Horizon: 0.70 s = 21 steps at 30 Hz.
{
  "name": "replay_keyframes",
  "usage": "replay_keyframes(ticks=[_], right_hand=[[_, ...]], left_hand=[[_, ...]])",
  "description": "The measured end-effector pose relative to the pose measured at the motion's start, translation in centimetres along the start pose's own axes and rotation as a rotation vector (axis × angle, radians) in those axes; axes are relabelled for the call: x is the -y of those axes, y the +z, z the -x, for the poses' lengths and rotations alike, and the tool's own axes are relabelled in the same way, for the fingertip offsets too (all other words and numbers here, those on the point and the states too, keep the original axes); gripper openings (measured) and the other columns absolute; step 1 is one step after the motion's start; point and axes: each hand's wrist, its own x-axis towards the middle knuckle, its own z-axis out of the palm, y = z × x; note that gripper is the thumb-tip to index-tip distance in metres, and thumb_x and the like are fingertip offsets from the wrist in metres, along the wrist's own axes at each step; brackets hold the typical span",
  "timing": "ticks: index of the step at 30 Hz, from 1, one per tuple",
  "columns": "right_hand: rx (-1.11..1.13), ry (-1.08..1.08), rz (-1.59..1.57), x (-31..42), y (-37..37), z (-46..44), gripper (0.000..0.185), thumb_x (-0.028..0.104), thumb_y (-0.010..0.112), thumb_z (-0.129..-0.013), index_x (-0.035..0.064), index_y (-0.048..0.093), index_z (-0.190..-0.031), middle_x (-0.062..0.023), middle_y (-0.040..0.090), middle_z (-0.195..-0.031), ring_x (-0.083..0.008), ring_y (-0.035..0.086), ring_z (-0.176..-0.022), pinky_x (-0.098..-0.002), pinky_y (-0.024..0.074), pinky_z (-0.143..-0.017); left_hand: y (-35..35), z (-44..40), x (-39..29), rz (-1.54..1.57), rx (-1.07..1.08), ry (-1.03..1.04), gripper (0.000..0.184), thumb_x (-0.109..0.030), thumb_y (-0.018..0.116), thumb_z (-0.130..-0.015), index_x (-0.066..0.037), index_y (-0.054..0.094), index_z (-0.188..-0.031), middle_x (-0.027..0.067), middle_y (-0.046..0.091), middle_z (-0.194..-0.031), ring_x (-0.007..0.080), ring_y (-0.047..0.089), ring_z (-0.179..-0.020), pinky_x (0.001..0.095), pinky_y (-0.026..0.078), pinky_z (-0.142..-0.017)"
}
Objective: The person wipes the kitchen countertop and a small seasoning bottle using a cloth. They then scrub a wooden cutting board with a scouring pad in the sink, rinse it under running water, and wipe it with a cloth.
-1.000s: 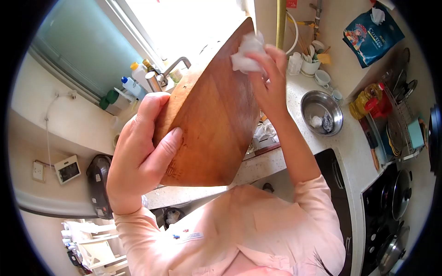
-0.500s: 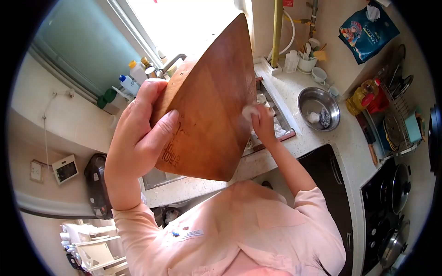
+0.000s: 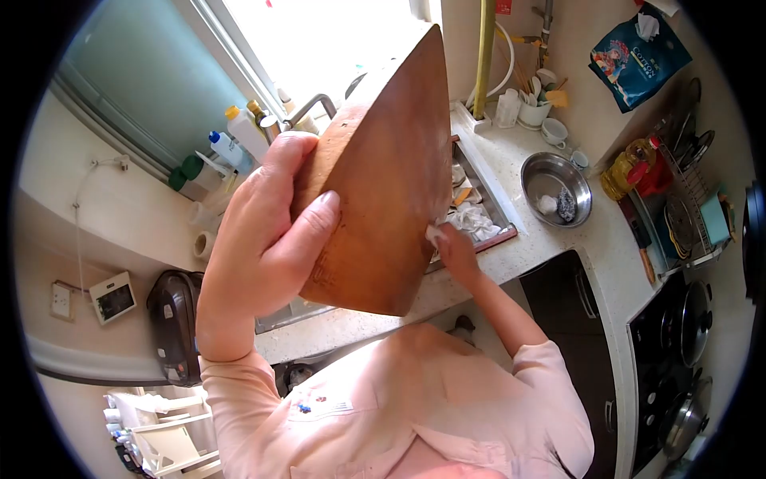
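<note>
A thick brown wooden board (image 3: 387, 191) is held up and tilted over the sink. My left hand (image 3: 275, 231) grips its left edge, the thumb on the face turned toward me and the fingers round the thick edge. On the right, my right hand (image 3: 458, 254) is closed on a white cloth (image 3: 435, 234) against the board's lower right edge. Faint dark markings show near the board's lower left corner. Behind the board, the sink (image 3: 499, 209) is partly hidden, with crumpled white material inside.
A metal bowl (image 3: 556, 190) with a scrubber stands on the counter (image 3: 610, 263) at right. Beyond it are cups, a utensil holder (image 3: 533, 113) and a dish rack. Bottles (image 3: 231, 150) stand by the faucet (image 3: 315, 105) at left. A stove lies far right.
My right hand with the white cloth has moved down along the board's right edge, from near its top to its lower part. The board has turned a little, with my left hand still on it.
</note>
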Motion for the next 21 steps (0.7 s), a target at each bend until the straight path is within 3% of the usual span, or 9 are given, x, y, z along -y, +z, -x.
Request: replay_keyframes(ticks=[2,5,7,10,13,15,18,19,21], right_hand=[[-0.273,-0.04,-0.059,5.0,-2.6,-3.0,0.017,0.007,0.046,-0.081,-0.0001,0.051,-0.096,-0.0178,0.057,-0.077,-0.0336,0.059,-0.071,-0.038,0.0458,-0.062],[-0.515,-0.307,-0.373,17.0,-8.1,-9.3,0.014,0.014,0.05,-0.085,0.0032,0.049,-0.093,-0.0028,0.053,-0.081,-0.0057,0.049,-0.072,-0.0199,0.0414,-0.062],[-0.499,-0.385,-0.379,19.6,-7.4,-11.3,0.014,0.013,0.052,-0.084,0.0023,0.048,-0.092,-0.0061,0.054,-0.083,-0.0105,0.052,-0.073,-0.0235,0.0426,-0.063],[-0.48,-0.438,-0.038,16.4,-3.4,-8.0,0.017,0.008,0.049,-0.082,-0.0003,0.048,-0.096,-0.0166,0.054,-0.078,-0.0282,0.056,-0.069,-0.0326,0.0443,-0.062],[-0.297,-0.251,-0.018,7.0,2.3,1.0,0.022,0.008,0.049,-0.08,-0.0022,0.047,-0.099,-0.0221,0.055,-0.075,-0.0378,0.057,-0.067,-0.0396,0.0445,-0.058],[0.07,0.1,0.014,2.7,3.8,7.2,0.022,0.009,0.05,-0.08,-0.003,0.048,-0.098,-0.0227,0.055,-0.077,-0.036,0.058,-0.07,-0.0374,0.0457,-0.061],[0.058,0.015,-0.058,1.4,1.5,7.1,0.023,0.011,0.05,-0.082,-0.0036,0.048,-0.1,-0.0183,0.058,-0.083,-0.028,0.059,-0.076,-0.0333,0.0462,-0.067],[-0.122,-0.026,-0.202,4.9,-0.7,4.0,0.022,0.013,0.049,-0.083,-0.0012,0.048,-0.1,-0.02,0.058,-0.078,-0.0336,0.061,-0.073,-0.0365,0.0467,-0.065],[-0.352,-0.077,-0.49,14.5,-5.9,-1.8,0.016,0.013,0.049,-0.085,0.0006,0.049,-0.094,-0.0099,0.059,-0.076,-0.0194,0.058,-0.067,-0.0307,0.0472,-0.064]], left_hand=[[-0.2,-0.1,-0.4,-0.036,0.025,-0.003,0.032,-0.014,0.052,-0.078,0.0,0.043,-0.105,0.0196,0.055,-0.078,0.0363,0.052,-0.072,0.0363,0.041,-0.066],[-0.2,0.1,-0.8,-0.064,0.054,0.016,0.035,-0.014,0.051,-0.077,0.002,0.042,-0.107,0.0227,0.055,-0.078,0.0403,0.052,-0.075,0.0389,0.04,-0.066],[-0.1,0.1,-0.9,-0.059,0.071,0.03,0.036,-0.015,0.051,-0.077,0.003,0.042,-0.107,0.0236,0.055,-0.08,0.0405,0.052,-0.076,0.0393,0.04,-0.067],[0.5,0.7,-1.3,0.039,0.025,-0.083,0.035,-0.013,0.049,-0.077,0.001,0.047,-0.109,0.0138,0.052,-0.099,0.0203,0.047,-0.096,0.0267,0.032,-0.088],[-0.1,0.2,-0.5,-0.022,0.048,-0.013,0.037,-0.018,0.049,-0.077,0.004,0.043,-0.107,0.0259,0.055,-0.087,0.0408,0.052,-0.084,0.0388,0.041,-0.074],[0.2,0.1,0.8,0.089,0.042,-0.025,0.038,-0.021,0.048,-0.078,0.005,0.044,-0.106,0.026,0.054,-0.091,0.0392,0.051,-0.088,0.0375,0.04,-0.078],[0.4,0.0,0.6,0.157,0.053,-0.046,0.039,-0.023,0.048,-0.079,0.005,0.045,-0.105,0.0257,0.054,-0.096,0.0364,0.051,-0.093,0.0356,0.038,-0.083],[0.5,0.1,0.4,0.159,0.07,-0.059,0.039,-0.024,0.048,-0.079,0.005,0.045,-0.105,0.0256,0.053,-0.097,0.0354,0.05,-0.095,0.035,0.037,-0.084],[1.1,0.1,0.4,0.252,0.056,-0.101,0.037,-0.026,0.047,-0.082,0.004,0.046,-0.105,0.0188,0.053,-0.098,0.0263,0.05,-0.094,0.031,0.037,-0.084]])
